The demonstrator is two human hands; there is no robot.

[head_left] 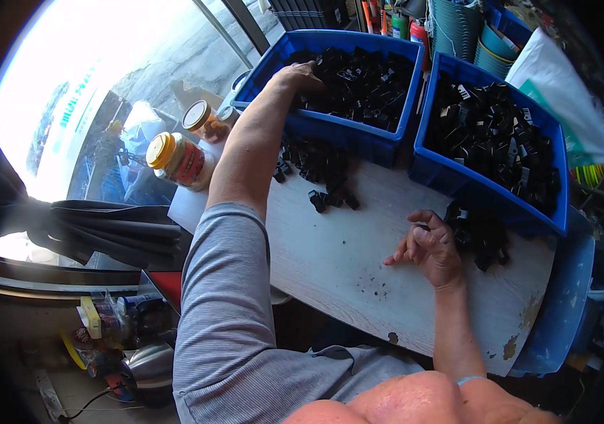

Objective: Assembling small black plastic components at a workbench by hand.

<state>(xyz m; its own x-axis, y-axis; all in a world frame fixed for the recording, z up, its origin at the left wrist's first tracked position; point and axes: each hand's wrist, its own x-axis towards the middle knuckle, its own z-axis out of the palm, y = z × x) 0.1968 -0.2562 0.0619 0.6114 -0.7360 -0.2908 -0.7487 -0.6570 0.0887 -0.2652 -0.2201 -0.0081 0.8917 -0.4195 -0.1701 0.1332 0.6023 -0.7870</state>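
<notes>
My left hand (304, 76) reaches into the left edge of a blue bin (358, 126) full of small black plastic parts (365, 81). Its fingertips are lost among the dark pieces, so whether they grip one does not show. Over the white table (330, 247), my right hand (432, 249) is raised with thumb and forefinger pinched together and the other fingers partly curled. A small dark bit shows at the pinch, too small to name. Just right of this hand lies a pile of black parts (482, 237). Another loose heap of black parts (319, 166) sits before the left bin.
A second blue bin (489, 180) of black parts stands on the right. Two lidded jars, one yellow-topped (174, 157) and one brown-topped (204, 120), stand left of my arm by the window. A white bag (556, 85) leans behind the right bin. A kettle (152, 369) is at lower left.
</notes>
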